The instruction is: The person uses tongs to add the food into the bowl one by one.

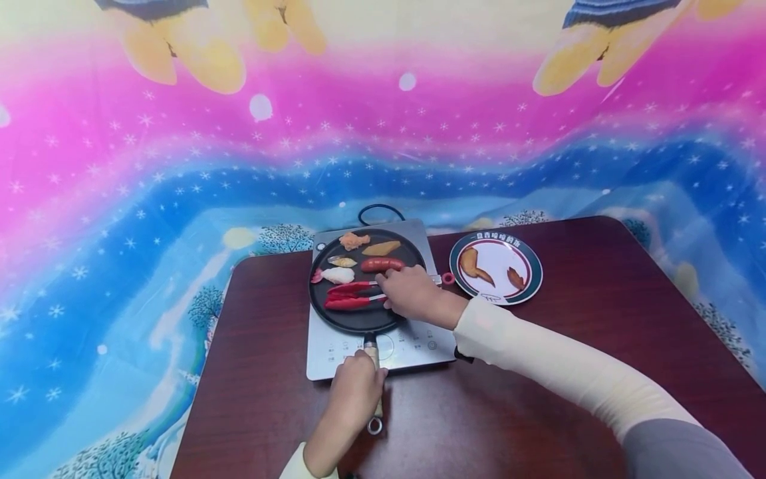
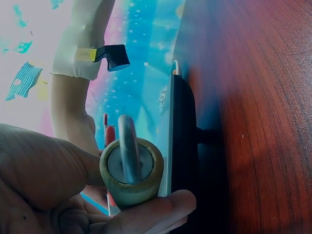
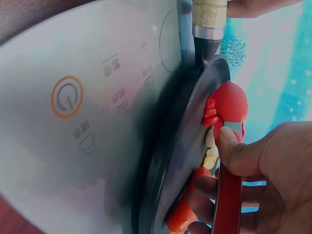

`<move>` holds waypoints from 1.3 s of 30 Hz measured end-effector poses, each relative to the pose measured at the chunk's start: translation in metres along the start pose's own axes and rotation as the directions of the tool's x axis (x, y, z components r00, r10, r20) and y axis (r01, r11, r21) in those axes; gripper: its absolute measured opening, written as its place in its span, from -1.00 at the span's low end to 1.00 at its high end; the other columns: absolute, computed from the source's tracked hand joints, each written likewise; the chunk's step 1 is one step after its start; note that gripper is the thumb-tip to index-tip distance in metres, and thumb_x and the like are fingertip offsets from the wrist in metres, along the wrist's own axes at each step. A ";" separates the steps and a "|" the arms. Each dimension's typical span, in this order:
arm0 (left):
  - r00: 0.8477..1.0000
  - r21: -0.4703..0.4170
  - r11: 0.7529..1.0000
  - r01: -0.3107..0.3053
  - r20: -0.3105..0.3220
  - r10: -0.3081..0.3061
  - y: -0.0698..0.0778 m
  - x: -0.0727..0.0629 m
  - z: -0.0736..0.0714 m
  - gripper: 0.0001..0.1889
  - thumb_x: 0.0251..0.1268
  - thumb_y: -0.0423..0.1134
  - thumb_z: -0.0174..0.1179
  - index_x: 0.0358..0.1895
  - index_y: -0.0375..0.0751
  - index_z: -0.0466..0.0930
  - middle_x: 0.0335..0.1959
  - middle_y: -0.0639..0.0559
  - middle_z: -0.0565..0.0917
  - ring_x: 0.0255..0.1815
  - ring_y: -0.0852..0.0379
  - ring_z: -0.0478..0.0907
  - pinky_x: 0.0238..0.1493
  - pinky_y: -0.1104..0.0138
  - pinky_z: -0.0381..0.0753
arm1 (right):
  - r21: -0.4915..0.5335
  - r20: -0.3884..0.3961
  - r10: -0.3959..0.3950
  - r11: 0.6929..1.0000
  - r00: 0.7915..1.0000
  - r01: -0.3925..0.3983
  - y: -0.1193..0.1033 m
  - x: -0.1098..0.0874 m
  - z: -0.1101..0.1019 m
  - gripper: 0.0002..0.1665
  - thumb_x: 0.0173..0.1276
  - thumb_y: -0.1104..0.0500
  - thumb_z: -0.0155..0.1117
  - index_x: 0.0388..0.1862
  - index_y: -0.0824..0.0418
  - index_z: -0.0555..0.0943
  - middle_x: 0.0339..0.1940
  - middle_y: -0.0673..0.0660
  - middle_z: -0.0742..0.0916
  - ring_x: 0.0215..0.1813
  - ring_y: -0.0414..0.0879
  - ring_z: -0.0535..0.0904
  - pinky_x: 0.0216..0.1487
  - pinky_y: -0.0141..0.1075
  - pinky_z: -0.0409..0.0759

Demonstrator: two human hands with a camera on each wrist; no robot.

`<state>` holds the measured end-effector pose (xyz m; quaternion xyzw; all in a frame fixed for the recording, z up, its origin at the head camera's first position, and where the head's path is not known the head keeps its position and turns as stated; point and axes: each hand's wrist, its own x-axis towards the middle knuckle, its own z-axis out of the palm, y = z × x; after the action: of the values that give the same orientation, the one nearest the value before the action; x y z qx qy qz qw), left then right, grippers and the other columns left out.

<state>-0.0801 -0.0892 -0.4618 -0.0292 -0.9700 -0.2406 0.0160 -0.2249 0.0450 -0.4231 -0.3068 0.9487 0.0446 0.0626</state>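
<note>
My left hand (image 1: 356, 389) grips the wooden handle (image 2: 131, 195) of a round black frying pan (image 1: 323, 256). Over the pan, my right hand (image 1: 413, 293) holds red-tipped tongs (image 1: 350, 303), its thumb lying along their metal arm in the right wrist view. The tong heads point left above the pan's near half, no food showing between them. Just beyond lies a scored sausage (image 1: 382, 265). A shrimp (image 1: 336, 275) with a red tail, a small yellowish piece (image 1: 343, 262), a flat brown fillet (image 1: 381, 248) and a crumbly fried piece (image 1: 354, 241) lie around it in the pan.
The pan sits on a silver induction cooker (image 1: 326, 362) with touch markings, its cable (image 1: 382, 207) looping behind. Right of it, a green-rimmed plate (image 1: 535, 266) carries a chicken wing (image 1: 475, 266) and a small reddish-brown piece (image 1: 516, 278). Everything stands on a dark red table (image 1: 251, 332) before a printed cloth.
</note>
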 end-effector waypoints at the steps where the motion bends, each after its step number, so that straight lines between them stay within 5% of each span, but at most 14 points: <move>1: 1.000 0.002 1.000 -0.004 -0.003 0.004 0.000 0.000 0.000 -0.69 0.17 -0.26 0.47 -0.36 -0.47 0.57 -0.53 -0.21 0.62 -0.50 -0.13 0.67 -0.45 0.10 0.63 | 0.003 -0.004 0.002 1.000 1.000 -0.002 -0.001 0.000 0.000 -0.33 0.50 -0.13 0.26 0.48 0.11 0.47 0.28 0.18 0.69 0.13 0.09 0.70 0.07 -0.01 0.65; 23: 0.998 0.032 0.998 -0.059 -0.034 0.060 0.000 -0.002 0.000 -0.73 0.15 -0.29 0.47 -0.45 -0.34 0.54 -0.55 -0.17 0.59 -0.53 -0.17 0.65 -0.48 0.08 0.61 | -0.025 -0.014 0.039 0.999 0.999 -0.039 -0.022 -0.001 0.000 -0.30 0.49 -0.17 0.26 0.47 0.15 0.48 0.24 0.16 0.72 0.09 0.06 0.72 0.11 -0.04 0.67; 39: 1.000 0.013 1.000 -0.007 -0.007 0.007 0.000 -0.002 0.001 -0.69 0.18 -0.26 0.46 -0.36 -0.46 0.57 -0.55 -0.20 0.61 -0.50 -0.15 0.67 -0.43 0.08 0.64 | 0.018 -0.002 0.041 0.999 0.999 -0.041 -0.023 -0.002 0.009 -0.19 0.44 -0.19 0.32 0.53 0.17 0.41 0.30 0.18 0.68 0.11 0.06 0.71 0.10 -0.06 0.67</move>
<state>-0.0786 -0.0892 -0.4627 -0.0315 -0.9714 -0.2346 0.0202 -0.2090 0.0292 -0.4327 -0.2869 0.9551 0.0372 0.0634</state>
